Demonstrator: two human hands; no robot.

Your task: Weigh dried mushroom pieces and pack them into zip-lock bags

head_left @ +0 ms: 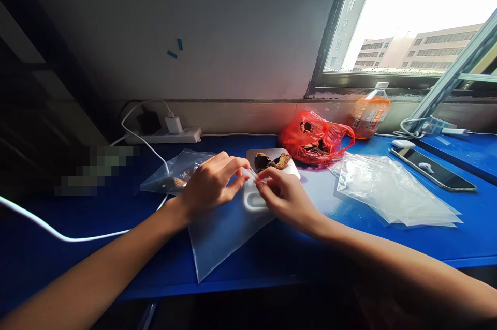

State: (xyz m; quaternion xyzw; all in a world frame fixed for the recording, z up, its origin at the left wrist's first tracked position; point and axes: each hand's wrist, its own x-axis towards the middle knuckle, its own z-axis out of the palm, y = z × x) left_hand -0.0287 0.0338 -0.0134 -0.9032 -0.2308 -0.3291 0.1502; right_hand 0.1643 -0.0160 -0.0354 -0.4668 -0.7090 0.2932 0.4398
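Observation:
Between my two hands hangs a clear plastic bag [221,239], its top edge pinched from both sides. My left hand [215,182] is closed on the left part of that edge, thumb and forefinger together. My right hand [289,195] grips the right part with bent fingers. Behind the bag stands a white kitchen scale [292,168], partly covered by it and by my right hand. Brown dried pieces, perhaps dried mushrooms [264,162], lie on its plate. Left of my left hand is another clear bag [157,174] with brown pieces inside.
A red plastic bag [318,138] of dark dried pieces sits behind the scale, beside a drink bottle [370,110]. At right lie a stack of clear bags [388,190], a phone [438,169] and an earbud case [403,144]. A white cable [70,238] runs from a power strip [166,136] across the left.

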